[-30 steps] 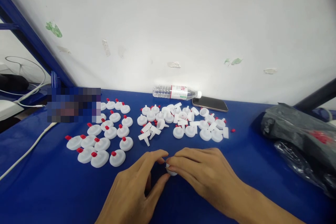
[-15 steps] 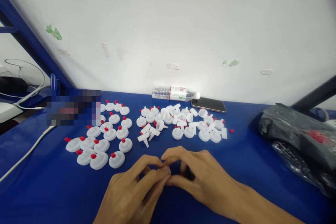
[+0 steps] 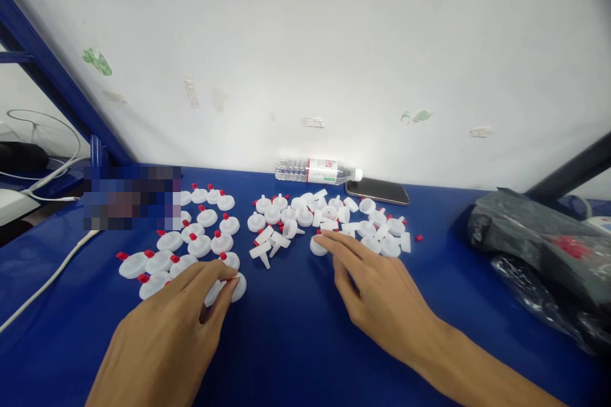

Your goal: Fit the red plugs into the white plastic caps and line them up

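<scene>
Basically, left hand [image 3: 167, 321] is closed to a thumb-and-index pinch on a cap [image 3: 240, 289], at or by its red tip (fingers hide the exact contact). Tip is likely the handiest grip: narrow, and it leaves the wide disc low, near the table [image 3: 286, 343]. Other side, right hand [image 3: 382, 292] is half curled, index fingertip over the pile cap [image 3: 318, 248] at the pile's near edge; can't tell if it has hold of it or just touches. Near-edge spot probably saves digging.

Positions: first cap is right at the left fingertips, beside the red-tipped caps [image 3: 201, 246], which lie spread out, mostly tip-up, maybe to keep them apart from the rest. The pile cap is under the right fingertips, well apart from the left hand.

Further out: mixed pile [image 3: 272, 215] ahead, with T-pieces [image 3: 260, 252] on its left and one loose red bit [image 3: 419, 238] at right. Behind that, bottle [image 3: 321, 171] on its side and phone [image 3: 378, 191] by the wall [image 3: 305, 44], seemingly parked out of the way. Far right, bag [image 3: 529, 235]; far left, cable [image 3: 57, 289].
</scene>
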A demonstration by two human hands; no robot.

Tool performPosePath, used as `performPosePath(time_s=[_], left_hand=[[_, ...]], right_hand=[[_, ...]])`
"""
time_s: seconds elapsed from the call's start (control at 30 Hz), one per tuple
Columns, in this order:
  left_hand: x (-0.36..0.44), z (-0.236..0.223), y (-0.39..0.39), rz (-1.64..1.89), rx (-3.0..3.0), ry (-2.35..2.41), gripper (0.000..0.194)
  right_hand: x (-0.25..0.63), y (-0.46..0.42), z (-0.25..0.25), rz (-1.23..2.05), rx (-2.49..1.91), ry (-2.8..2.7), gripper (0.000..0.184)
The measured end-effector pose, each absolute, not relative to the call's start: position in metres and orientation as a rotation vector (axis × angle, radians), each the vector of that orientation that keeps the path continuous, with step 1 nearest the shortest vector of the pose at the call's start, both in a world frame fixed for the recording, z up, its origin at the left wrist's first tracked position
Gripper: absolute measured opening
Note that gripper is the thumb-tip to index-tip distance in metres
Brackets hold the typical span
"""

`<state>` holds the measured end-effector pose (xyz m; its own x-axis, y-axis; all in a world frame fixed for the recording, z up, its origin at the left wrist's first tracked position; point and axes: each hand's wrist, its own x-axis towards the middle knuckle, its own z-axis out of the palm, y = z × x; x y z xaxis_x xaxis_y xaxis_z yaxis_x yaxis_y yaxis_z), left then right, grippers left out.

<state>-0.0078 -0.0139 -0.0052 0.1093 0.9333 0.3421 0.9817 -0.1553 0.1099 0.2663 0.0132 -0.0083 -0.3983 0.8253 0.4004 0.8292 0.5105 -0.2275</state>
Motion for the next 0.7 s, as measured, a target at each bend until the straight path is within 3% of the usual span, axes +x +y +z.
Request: performPosePath(time_s=[0.17,0.33,0.5,0.7], left_hand=[[-0.002,-0.006,-0.011,-0.554,-2.155,-1.957,0.034],[0.0,-0.002,-0.015,-0.701,-2.134,-1.865,0.034],[0.02,-0.004,-0.024,-1.014,-2.363,-1.643,0.019],[0.044,-0.028,-0.029,-0.818,-2.684,-1.508,0.033]], right_hand=[[0.266,0.006,-0.003,0.356,-1.124,-2.32,0.063],[0.271,0.015,-0.001,0.184,-1.292,-2.238,0.058],[0.272,0.022,-0.008,0.141,-1.43,-2.377,0.062],[0.27,0.022,-0.012,0.091,-1.529,-2.464,0.067]])
